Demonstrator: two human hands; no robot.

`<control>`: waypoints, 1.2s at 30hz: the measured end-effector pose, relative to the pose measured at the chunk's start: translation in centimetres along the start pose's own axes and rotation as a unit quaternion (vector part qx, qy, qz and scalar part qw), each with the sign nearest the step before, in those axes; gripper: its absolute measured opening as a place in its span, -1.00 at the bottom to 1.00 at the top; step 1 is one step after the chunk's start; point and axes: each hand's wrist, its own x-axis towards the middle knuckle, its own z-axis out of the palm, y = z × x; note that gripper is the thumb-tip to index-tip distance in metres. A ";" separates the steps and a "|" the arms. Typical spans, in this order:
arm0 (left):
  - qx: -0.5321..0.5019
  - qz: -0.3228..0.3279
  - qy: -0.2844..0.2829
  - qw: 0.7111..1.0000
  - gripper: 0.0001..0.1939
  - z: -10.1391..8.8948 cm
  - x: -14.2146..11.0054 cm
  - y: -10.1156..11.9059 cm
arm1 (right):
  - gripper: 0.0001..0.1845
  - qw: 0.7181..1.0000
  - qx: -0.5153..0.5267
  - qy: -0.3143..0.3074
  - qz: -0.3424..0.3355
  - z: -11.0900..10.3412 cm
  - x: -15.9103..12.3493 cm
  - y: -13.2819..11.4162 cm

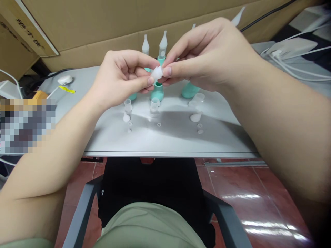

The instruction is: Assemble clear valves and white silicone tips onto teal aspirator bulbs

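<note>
Both hands meet above the table around a small white translucent nozzle tip (pixel 157 73). My left hand (pixel 124 74) pinches it between thumb and fingertips from the left. From the right, my right hand (pixel 199 57) grips its other end with thumb and index finger. Just below the fingers stands a teal squeeze bulb (pixel 157 92) with an open neck. Closer to the table's front edge are a clear plastic cup-like part (pixel 155 105) and a small white ring (pixel 159 124). My fingers partly cover the tip, so its full shape is hidden.
Behind the hands, teal bulbs with pointed clear nozzles (pixel 163 43) stand by a cardboard wall (pixel 103 27). Another teal bulb (pixel 190 90) and a white teardrop tip (pixel 196 117) are at right; a similar tip (pixel 126 117) lies left. White cables (pixel 287 65) run along the far right.
</note>
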 end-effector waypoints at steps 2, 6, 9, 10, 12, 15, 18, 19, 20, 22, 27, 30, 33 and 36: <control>0.006 -0.005 -0.019 1.000 -0.76 0.0 0.2 -0.4 | -0.60 0.999 0.019 -0.018 0.017 -0.1 0.1 0.1; 0.020 0.023 -0.028 0.999 -0.59 -0.1 0.7 -2.0 | -0.70 0.994 0.083 -0.027 0.064 -0.2 0.1 0.0; 0.036 0.038 -0.028 0.998 -0.56 -0.1 0.8 -2.7 | -0.68 0.992 0.100 -0.012 0.075 0.1 0.0 -0.4; 0.039 0.037 -0.028 0.998 -0.59 -0.1 0.7 -2.6 | -0.64 0.992 0.101 -0.005 0.075 0.3 0.0 -0.5; 0.037 0.029 -0.023 0.999 -0.68 0.0 0.5 -2.1 | -0.57 0.992 0.099 0.010 0.074 0.5 0.1 -0.7; 0.022 0.030 0.008 0.999 -0.84 0.2 0.2 -1.2 | -0.53 0.991 0.105 0.018 0.085 0.8 0.1 -0.8; 0.016 0.041 0.014 0.999 -0.86 0.3 0.1 -0.9 | -0.57 0.987 0.121 0.007 0.105 0.8 0.1 -0.9; 0.020 0.040 0.007 0.999 -0.84 0.3 0.2 -0.9 | -0.58 0.986 0.124 0.003 0.108 0.8 0.1 -1.0; 0.025 0.036 -0.002 0.999 -0.82 0.2 0.2 -1.0 | -0.59 0.986 0.124 0.000 0.109 0.7 0.1 -1.0; 0.030 0.033 -0.015 0.999 -0.74 0.0 0.3 -1.1 | -0.58 0.987 0.122 0.000 0.109 0.7 0.0 -1.1; 0.032 0.042 0.014 0.998 -0.83 0.0 0.1 -1.2 | -0.53 0.988 0.114 0.012 0.099 1.2 0.0 -1.3; 0.040 0.046 0.018 0.998 -0.85 0.0 0.0 -1.1 | -0.50 0.989 0.116 0.028 0.087 1.6 -0.1 -1.4; 0.045 0.046 0.011 0.998 -0.87 0.1 0.1 -0.9 | -0.52 0.989 0.120 0.035 0.080 1.7 -0.2 -1.4; 0.027 0.047 0.018 0.998 -0.83 0.1 0.0 -0.6 | -0.53 0.989 0.129 0.035 0.069 1.7 -0.2 -1.4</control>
